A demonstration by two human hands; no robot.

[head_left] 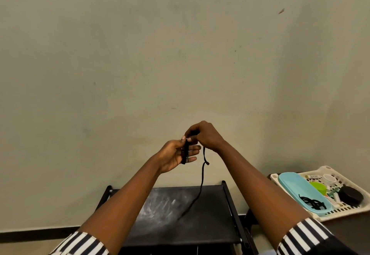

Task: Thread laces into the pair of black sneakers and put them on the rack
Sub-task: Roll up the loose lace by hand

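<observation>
Both hands up above the rack [180, 210]. Left hand [176, 155] pinches the bunched lace [201, 184], right hand [202, 135] fingers curl on it; tail dangles to the rack top. Sneakers not visible. Unwind loop by loop, keep tension, clear that knot first.

Two bare forearms, both reaching up from bottom edge. Left sleeve [84, 243] — black-and-white stripes, pushed up near elbow. Right sleeve [308, 236] — same stripes, cuff band crosswise. Left hand [177, 155], right hand [204, 135] ungloved.
</observation>
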